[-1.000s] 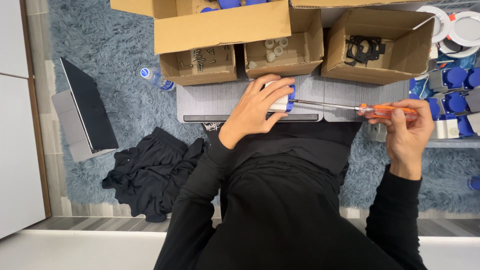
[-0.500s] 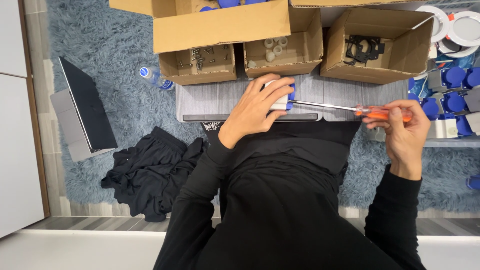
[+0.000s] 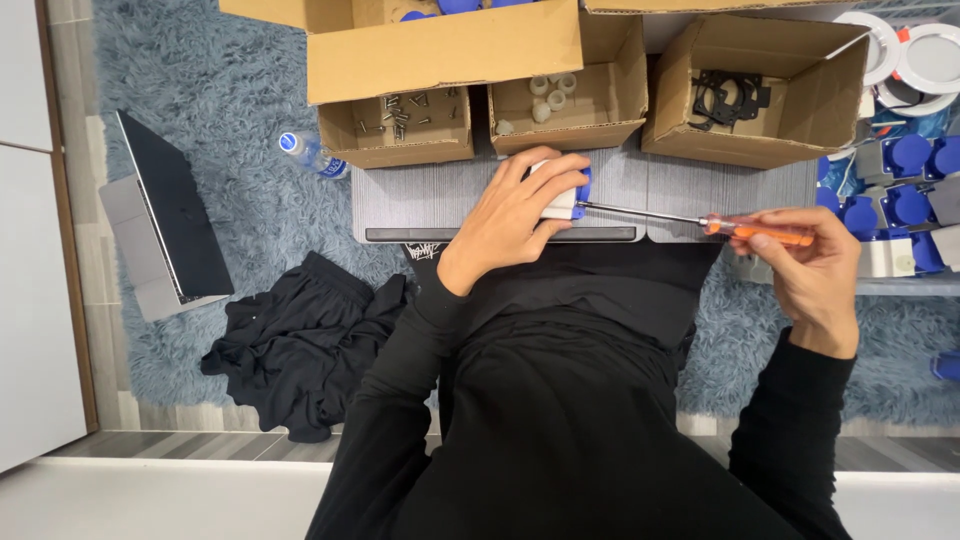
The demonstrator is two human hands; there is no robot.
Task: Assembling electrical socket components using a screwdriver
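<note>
Shaggy blue-grey carpet (image 3: 240, 180) covers the floor, and on it sits a low grey table (image 3: 440, 195) with three open cardboard boxes along its far edge. Near the table's front edge, about the middle, the left hand (image 3: 515, 215) is curled over a small white and blue part (image 3: 568, 198), fingers pressed down around it and holding it against the tabletop. The right hand (image 3: 805, 265) hovers off the table's right front corner, thumb and fingers pinched around the orange handle of a screwdriver (image 3: 700, 220). Its thin metal shaft runs leftward, nearly level, and the tip meets the blue side of the part; whether it sits in a screw head is hard to make out from above.

Of the boxes, the left box (image 3: 400, 150) holds small dark screws, the middle box (image 3: 560, 120) a few pale round pieces, and the right box (image 3: 790, 110) flat black brackets. Beyond the table's left end a plastic water bottle (image 3: 312, 155) lies on the carpet, with an open laptop (image 3: 165, 215) farther left and a heap of black cloth (image 3: 300, 350) near the person's left elbow. To the right, past the table's end, stand many blue and white parts (image 3: 905, 185), and white round rims (image 3: 905, 50) lie at the far right.
</note>
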